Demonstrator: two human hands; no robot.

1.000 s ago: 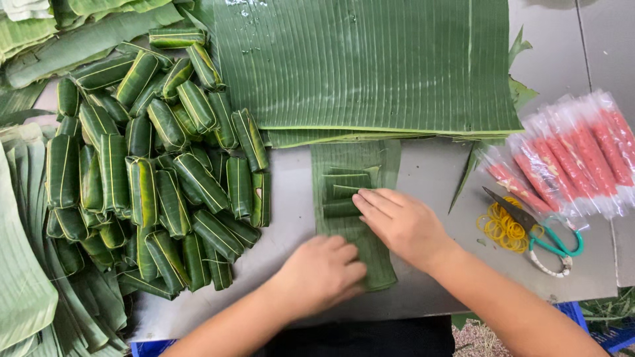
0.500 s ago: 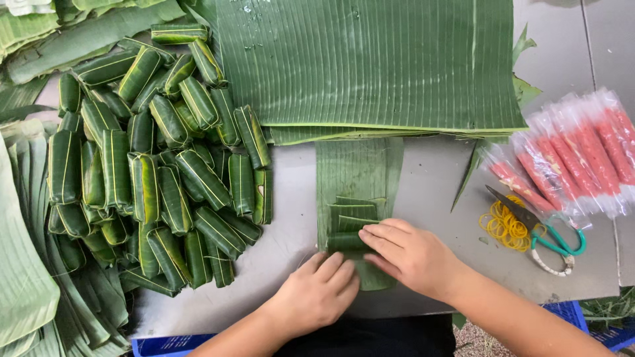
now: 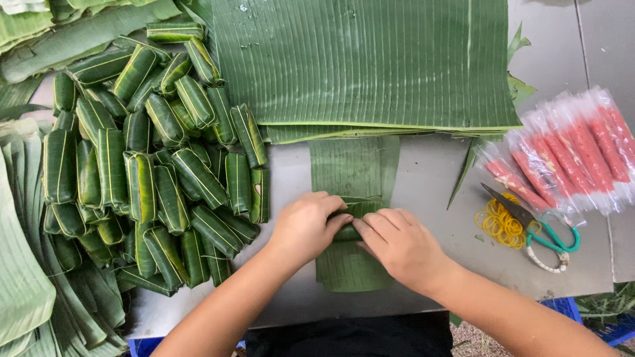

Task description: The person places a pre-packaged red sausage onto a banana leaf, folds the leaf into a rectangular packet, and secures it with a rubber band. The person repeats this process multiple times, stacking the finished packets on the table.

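A grey worktop [image 3: 430, 185] carries the work. At its centre lies a narrow banana leaf strip [image 3: 354, 168], running from 12 to 6 o'clock. Both hands meet on it: the left hand [image 3: 305, 227] and the right hand [image 3: 397, 246] curl their fingers over a small rolled bundle [image 3: 347, 231] in the strip's middle, gripping the fold between them.

At 9 to 10 o'clock a big heap of finished leaf-wrapped rolls [image 3: 155, 158] crowds right up to the left hand. At 12 o'clock a stack of broad banana leaves [image 3: 364, 63] overlaps the strip's far end. At 3 o'clock lie plastic-wrapped red sausages [image 3: 569, 149], with green-handled scissors [image 3: 529, 228] resting over a pile of yellow rubber bands [image 3: 499, 225]. More leaves [image 3: 26, 264] hang off the edge at 8 o'clock.

Compared with half a second earlier, the left hand has moved up from the near end of the strip to join the right hand on the bundle, and more of the strip's near end now lies bare.

The filling inside the bundle is hidden by fingers and leaf. The forearms are cut off at the bottom edge, and the sausages run out of view at the right.
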